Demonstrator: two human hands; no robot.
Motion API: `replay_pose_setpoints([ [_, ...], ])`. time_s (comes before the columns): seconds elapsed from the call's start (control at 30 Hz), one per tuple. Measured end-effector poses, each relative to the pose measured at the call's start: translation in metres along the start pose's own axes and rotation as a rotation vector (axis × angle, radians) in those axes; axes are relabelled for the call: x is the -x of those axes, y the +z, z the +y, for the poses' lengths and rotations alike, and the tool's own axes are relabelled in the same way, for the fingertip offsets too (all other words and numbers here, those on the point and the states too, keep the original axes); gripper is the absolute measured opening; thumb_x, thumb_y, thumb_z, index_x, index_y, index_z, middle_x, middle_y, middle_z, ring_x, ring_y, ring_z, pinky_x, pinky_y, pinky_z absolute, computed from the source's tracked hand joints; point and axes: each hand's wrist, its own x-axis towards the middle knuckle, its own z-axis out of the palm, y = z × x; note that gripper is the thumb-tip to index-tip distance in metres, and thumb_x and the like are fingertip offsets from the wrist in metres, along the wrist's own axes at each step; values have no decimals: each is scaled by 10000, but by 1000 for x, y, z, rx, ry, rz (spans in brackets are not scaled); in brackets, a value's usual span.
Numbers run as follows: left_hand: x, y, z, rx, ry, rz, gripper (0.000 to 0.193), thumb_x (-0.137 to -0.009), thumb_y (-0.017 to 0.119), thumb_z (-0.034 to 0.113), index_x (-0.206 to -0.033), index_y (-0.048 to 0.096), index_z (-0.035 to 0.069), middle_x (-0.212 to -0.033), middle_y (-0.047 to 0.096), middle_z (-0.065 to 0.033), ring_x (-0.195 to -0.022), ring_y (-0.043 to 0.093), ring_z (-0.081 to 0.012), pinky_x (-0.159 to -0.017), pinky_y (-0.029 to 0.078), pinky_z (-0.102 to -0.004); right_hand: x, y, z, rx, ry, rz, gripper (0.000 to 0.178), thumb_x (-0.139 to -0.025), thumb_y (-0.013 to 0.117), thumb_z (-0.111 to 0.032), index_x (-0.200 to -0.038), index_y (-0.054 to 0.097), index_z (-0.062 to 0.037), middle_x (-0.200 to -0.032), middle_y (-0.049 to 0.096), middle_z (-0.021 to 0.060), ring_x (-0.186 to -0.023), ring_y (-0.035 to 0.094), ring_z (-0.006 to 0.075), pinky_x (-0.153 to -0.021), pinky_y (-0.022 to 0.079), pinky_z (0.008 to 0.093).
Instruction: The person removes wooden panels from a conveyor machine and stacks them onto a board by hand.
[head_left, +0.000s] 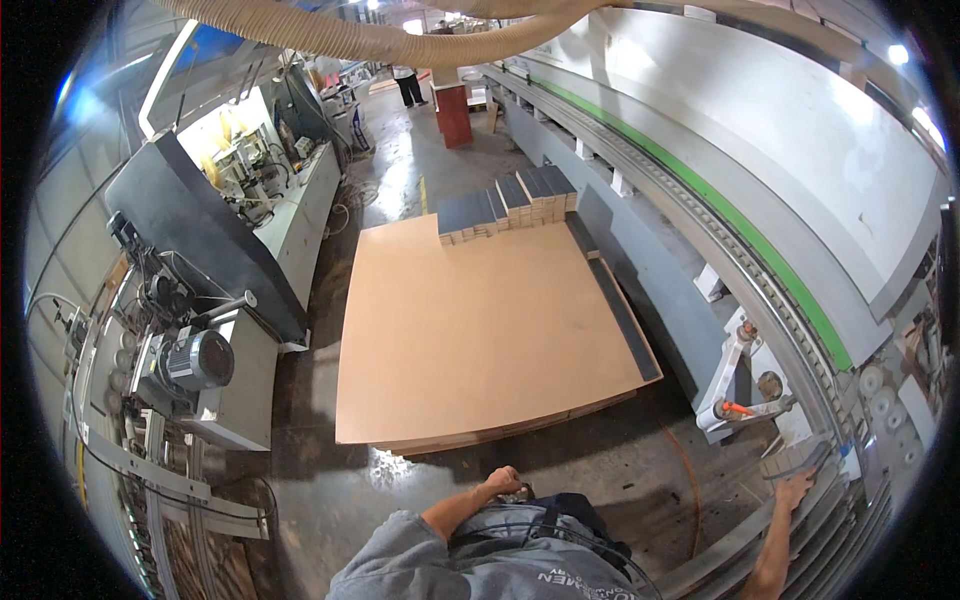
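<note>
My left hand (503, 482) is closed in front of my waist, by the grey shirt. A small dark thing shows beside its fingers, but I cannot make out what it is. Out to the right, my right hand (794, 489) grips the near end of a narrow dark strip (816, 460) at the edge of the long machine. Pale block-like pieces lie beside that strip, partly hidden. Ahead of me is a low stack topped with a large tan board (480, 320). Several dark-faced strips (470, 215) are piled on its far edge, and one long dark strip (625, 320) lies along its right side.
A long white machine with a green stripe (700, 200) and roller track runs along the right. To the left stands a grey machine with a motor (200, 358). A ribbed hose (400, 45) hangs overhead. Far back, a person (408, 88) stands near a red stand (453, 115).
</note>
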Motion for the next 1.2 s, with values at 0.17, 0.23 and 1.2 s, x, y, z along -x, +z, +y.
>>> replay_pose_setpoints([
  [0.17, -4, 1, -3, 12, -11, -27, 463, -739, 722, 394, -1082, 693, 85, -1113, 676, -161, -1016, 654, -292, -859, 525, -369, -2, 6, 3, 6, -20, 1, 949, -730, 616, 13, -1512, 78, -20, -1258, 403, 282, -1103, 521, 464, -908, 478, 477],
  [0.23, -1, 0, -1, -43, -29, -16, 497, -741, 710, 419, -1109, 689, 86, -1109, 677, -164, -1024, 651, -300, -867, 522, -378, -3, 7, 3, 17, -22, 13, 952, -732, 618, 13, -1513, 76, -22, -1266, 398, 280, -1117, 507, 467, -910, 476, 475],
  [1.2, 13, -4, 9, -31, 36, 74, 374, -735, 682, 319, -1008, 720, 67, -986, 688, -169, -923, 665, -304, -800, 528, -391, 1, -5, -3, 54, 14, -76, 942, -797, 668, -70, -1513, 56, -35, -1290, 399, 287, -1150, 514, 455, -945, 474, 474],
])
